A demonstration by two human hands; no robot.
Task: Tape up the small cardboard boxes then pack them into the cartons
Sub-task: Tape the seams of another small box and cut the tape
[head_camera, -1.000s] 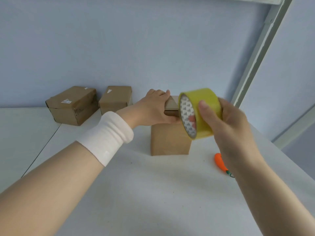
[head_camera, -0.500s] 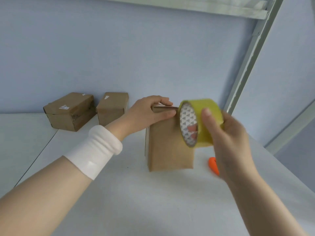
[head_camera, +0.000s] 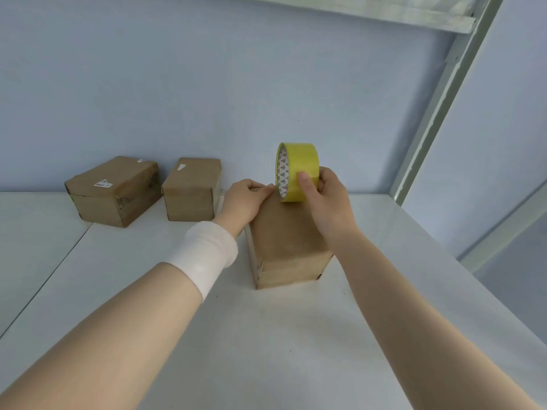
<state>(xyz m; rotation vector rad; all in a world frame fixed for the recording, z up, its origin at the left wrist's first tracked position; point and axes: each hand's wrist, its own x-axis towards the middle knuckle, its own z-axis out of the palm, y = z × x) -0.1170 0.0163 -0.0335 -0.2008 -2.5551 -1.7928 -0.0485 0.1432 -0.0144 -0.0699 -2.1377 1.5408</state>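
Box: the small cardboard box (head_camera: 287, 241) is lying flat on the white bench (head_camera: 266, 335) at mid-view, its long side running toward 12 o'clock.
Left hand: the left hand (head_camera: 247, 202) is pressing on the box's far end at 11 o'clock, fingers (head_camera: 262, 189) lying together, lightly bent.
Right hand: the right hand (head_camera: 328, 199) is gripping the yellow tape roll (head_camera: 297, 173), thumb and fingers pinching its band; the roll is standing on edge at the box's 12 o'clock end.
Other boxes: a wider box (head_camera: 114, 190) and a narrower box (head_camera: 191, 189) are sitting at 10 o'clock by the wall, just apart.

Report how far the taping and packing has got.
Done: nothing surely; whether the two back boxes are sealed is unclear. In hand: the left hand presses the far end of the near cardboard box, and the right hand holds the yellow tape roll there. Left: taping this box, then packing; no carton shows.
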